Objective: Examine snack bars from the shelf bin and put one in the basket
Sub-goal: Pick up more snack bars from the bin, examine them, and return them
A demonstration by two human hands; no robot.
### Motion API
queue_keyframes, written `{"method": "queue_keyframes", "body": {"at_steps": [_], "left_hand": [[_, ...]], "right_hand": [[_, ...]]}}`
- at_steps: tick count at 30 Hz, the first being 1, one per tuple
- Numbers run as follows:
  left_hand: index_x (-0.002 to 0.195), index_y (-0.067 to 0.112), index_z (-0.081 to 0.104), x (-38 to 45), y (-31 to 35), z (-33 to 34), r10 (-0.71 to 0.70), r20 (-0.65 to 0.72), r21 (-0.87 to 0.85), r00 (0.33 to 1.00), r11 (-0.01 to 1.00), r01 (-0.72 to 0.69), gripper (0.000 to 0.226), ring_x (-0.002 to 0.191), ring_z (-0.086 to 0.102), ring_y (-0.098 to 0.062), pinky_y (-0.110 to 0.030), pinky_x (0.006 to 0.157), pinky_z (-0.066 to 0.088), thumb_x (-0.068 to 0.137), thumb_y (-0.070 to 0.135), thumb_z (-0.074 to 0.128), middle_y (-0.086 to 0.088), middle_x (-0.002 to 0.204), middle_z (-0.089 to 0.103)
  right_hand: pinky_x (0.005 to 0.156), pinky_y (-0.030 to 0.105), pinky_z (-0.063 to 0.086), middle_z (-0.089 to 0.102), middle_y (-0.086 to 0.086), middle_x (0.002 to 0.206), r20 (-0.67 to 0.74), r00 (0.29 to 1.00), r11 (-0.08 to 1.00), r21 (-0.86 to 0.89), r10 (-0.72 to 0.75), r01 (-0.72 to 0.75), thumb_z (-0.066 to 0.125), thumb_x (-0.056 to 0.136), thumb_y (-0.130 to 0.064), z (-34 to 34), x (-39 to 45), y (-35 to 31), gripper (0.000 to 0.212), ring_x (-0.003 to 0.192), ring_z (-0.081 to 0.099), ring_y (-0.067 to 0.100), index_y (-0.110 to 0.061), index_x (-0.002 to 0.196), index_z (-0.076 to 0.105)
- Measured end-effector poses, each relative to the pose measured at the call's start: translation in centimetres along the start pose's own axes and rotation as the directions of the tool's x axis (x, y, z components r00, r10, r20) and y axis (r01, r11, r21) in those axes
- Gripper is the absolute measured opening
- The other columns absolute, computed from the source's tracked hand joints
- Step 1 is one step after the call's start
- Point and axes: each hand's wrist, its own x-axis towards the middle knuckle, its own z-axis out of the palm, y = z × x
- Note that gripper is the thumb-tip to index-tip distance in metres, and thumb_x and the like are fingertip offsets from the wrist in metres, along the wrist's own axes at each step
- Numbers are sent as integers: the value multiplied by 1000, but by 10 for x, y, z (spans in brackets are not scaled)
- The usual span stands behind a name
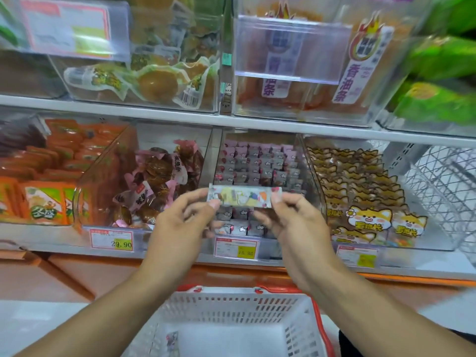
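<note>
Down on the lower shelf, four clear bins run across: on the far left the orange packets (49, 176), then the brown wrapped sweets (154, 186), then the shelf bin (257, 163) packed with small grey-and-pink bars, too many and too blurred to count, and on the right the cat-face packs (360, 191). Three price tags hang along the shelf edge, the left price tag (111, 239) reading 29.90. Now the hands: the left hand (180, 225) pinches the left end of one snack bar (243, 197) between thumb and fingers, and the right hand (293, 222) pinches the right end the same way. Two hands, one bar, held level and stretched between them, right in front of the shelf bin and above its front rows. The hands sit apart, joined only by that bar. Below, one white basket (231, 305) with a red rim waits under the forearms, and one small packet (172, 341) lies against its left inner wall.
</note>
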Motion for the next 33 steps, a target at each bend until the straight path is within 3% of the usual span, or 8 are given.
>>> {"method": "queue_keyframes", "body": {"at_steps": [5,13,20,22,24,27,30,33], "left_hand": [[83,28,76,-5,3,-15,-98,7,-54,995,994,99,18,67,62,-10,-30,65,50,79,45,72,2,74,69],[73,26,69,-9,6,-12,-116,87,-198,989,971,131,13,69,65,-9,-21,61,54,84,32,68,-3,81,64],[86,9,48,-6,3,-12,-210,70,-379,975,899,221,20,83,76,-33,-29,65,61,105,6,43,-20,96,76],[88,8,46,-6,2,-13,-216,76,-411,973,883,228,19,85,76,-38,-29,64,61,106,5,41,-24,96,75],[88,7,46,-6,3,-14,-209,86,-416,974,881,225,17,87,75,-39,-29,65,61,105,6,43,-26,98,75],[96,9,48,-8,1,-15,-177,121,-389,977,897,211,10,87,75,-41,-30,65,61,103,4,45,-29,102,73],[115,12,62,-10,-5,-20,-115,153,-329,982,931,160,24,91,74,-42,-34,75,62,103,1,45,-25,108,72],[109,15,75,-13,-6,-26,-77,196,-295,978,946,134,23,97,74,-31,-34,84,60,98,10,55,-20,110,72]], "right_hand": [[75,23,59,70,6,96,94,989,994,13,111,-113,61,98,-13,-15,-10,-3,9,75,74,14,-5,94,65],[73,24,59,75,10,100,178,963,959,166,200,-230,67,87,-9,-27,-5,-7,19,86,75,17,-7,106,68],[87,14,52,67,-10,128,466,884,939,-285,-41,194,82,78,-9,-28,-5,-15,46,111,68,6,-35,115,71],[84,25,59,68,-5,127,489,871,920,-321,-41,224,86,76,-12,-26,-7,-17,47,109,69,14,-35,114,71],[92,41,58,68,-10,128,519,851,825,-445,-80,348,89,73,-17,-23,-9,-19,46,112,67,20,-39,110,71],[98,33,51,68,-22,121,566,803,669,-526,-186,525,85,79,-18,-20,-14,-15,31,116,62,5,-39,99,73],[89,39,59,74,-17,110,428,890,771,-510,-156,381,80,84,-20,-21,-16,-12,26,100,69,19,-41,98,74],[76,30,61,77,11,102,332,939,959,-283,85,13,78,80,-25,-17,-14,-16,21,83,74,24,-28,100,78]]}}
